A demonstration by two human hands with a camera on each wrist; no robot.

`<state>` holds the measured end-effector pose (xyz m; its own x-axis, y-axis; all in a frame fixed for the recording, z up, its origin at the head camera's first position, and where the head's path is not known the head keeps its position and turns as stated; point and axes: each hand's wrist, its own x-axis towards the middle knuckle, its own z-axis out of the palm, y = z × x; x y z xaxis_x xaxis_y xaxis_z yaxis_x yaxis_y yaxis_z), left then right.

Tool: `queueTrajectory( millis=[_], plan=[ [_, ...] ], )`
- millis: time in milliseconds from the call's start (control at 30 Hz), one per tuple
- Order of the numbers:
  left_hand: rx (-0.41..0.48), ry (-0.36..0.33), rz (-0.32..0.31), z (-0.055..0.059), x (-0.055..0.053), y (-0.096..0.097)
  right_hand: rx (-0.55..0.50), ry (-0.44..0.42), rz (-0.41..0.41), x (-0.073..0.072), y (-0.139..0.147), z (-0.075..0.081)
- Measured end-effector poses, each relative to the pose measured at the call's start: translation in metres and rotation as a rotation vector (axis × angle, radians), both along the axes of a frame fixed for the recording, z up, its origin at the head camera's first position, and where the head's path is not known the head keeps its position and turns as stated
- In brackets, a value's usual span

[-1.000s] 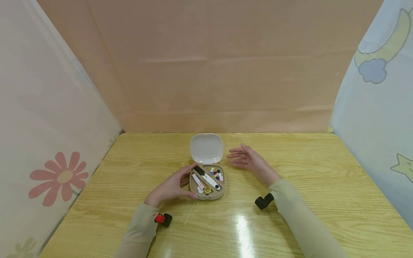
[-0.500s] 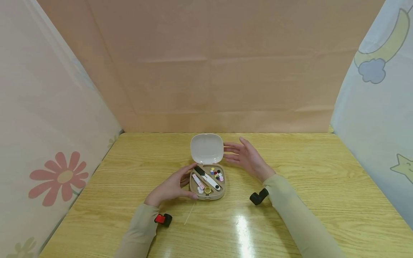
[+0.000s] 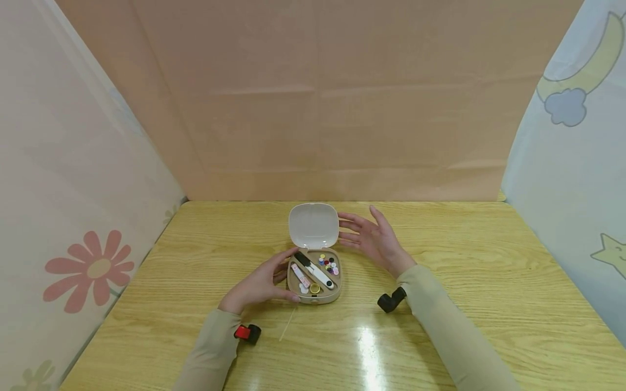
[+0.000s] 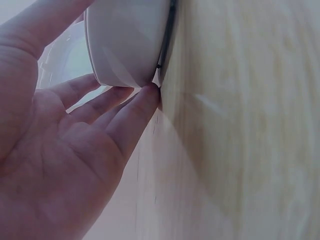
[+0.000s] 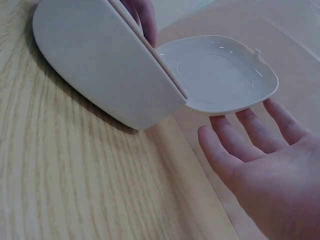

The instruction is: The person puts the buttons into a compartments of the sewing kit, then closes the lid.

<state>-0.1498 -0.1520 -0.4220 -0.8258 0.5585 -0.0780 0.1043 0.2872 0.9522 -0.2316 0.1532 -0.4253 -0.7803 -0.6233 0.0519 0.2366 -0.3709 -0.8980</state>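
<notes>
In the head view a beige sewing box [image 3: 338,293] stands on the table, its white lid [image 3: 313,224] raised at the back. Its compartments hold thread snips [image 3: 320,276] with white handles and a black end, coloured buttons [image 3: 333,263], a pink-and-white printed strip [image 3: 299,274] and a gold ring-shaped piece [image 3: 315,289]. My left hand [image 3: 259,281] holds the box's left side, thumb at the front corner and fingers towards the back. My right hand [image 3: 375,239] has its fingers extended, tips at the lid's right edge and partly behind it; the right wrist view shows them along its rim.
The wooden table [image 3: 205,233] extends around the box. An orange-brown sheet [image 3: 313,108] rises behind it, with patterned sheets at left and right. A thin pale strand [image 3: 287,325] lies in front of the box. Black wrist cameras [image 3: 391,300] sit at both sleeves.
My right hand has moved left to the lid's right edge and turned its palm more upward, thumb raised. The left hand and the box have stayed in place.
</notes>
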Motion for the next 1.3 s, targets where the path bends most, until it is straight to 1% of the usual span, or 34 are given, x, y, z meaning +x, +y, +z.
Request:
queueTrajectory(
  millis=[167,467,633,767,1033,1133,1300],
  plan=[
    [-0.007,0.009,0.006,-0.017,-0.008,-0.004,-0.043,0.000,0.007,0.002,0.001,-0.001],
    [-0.050,-0.020,0.028,-0.017,-0.008,-0.005,-0.087,0.019,0.039,0.003,0.003,-0.005],
    [-0.064,-0.019,0.035,-0.017,-0.007,-0.005,-0.123,0.024,0.051,0.006,0.004,-0.006],
    [-0.059,-0.021,0.035,-0.017,-0.005,-0.005,-0.136,0.026,0.063,0.009,0.005,-0.006],
    [-0.036,-0.024,0.031,-0.017,-0.004,-0.004,-0.095,0.080,0.075,0.014,0.006,-0.007],
    [-0.031,-0.019,0.027,-0.017,-0.004,-0.004,-0.107,0.097,0.088,0.015,0.006,-0.008],
    [0.002,-0.006,0.009,-0.018,-0.006,-0.003,-0.100,0.141,0.118,0.017,0.007,-0.010]
  ],
)
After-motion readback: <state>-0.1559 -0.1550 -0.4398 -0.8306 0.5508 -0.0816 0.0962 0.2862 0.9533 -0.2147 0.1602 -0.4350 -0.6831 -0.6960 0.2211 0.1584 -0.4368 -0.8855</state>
